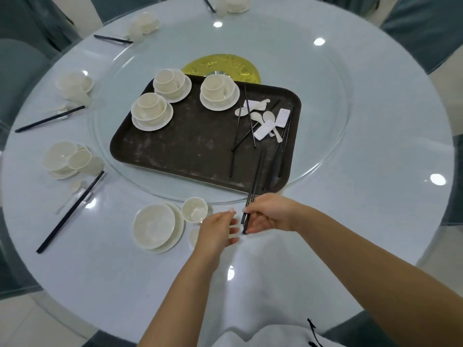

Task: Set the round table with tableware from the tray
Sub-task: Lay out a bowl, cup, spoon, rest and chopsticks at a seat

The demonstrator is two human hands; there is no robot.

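Note:
A dark tray (175, 149) lies on the glass turntable (325, 136). On it stand three stacked bowl-and-cup sets (152, 111), and at its right end lie loose black chopsticks (238, 128), white spoons (269, 118) and white rests (282, 117). My right hand (270, 212) grips a pair of black chopsticks (254, 189) near their lower end, just past the tray's near edge. My left hand (216, 230) hovers beside it with relaxed fingers, holding nothing. A bowl on a plate (156, 227) and a small cup (194, 209) stand at the near place, left of my hands.
Laid place settings with bowls, cups and chopsticks (66, 159) ring the left and far rim of the round table (375, 221). A gold disc (221, 70) marks the turntable's centre. Blue-grey chairs (426, 23) surround the table.

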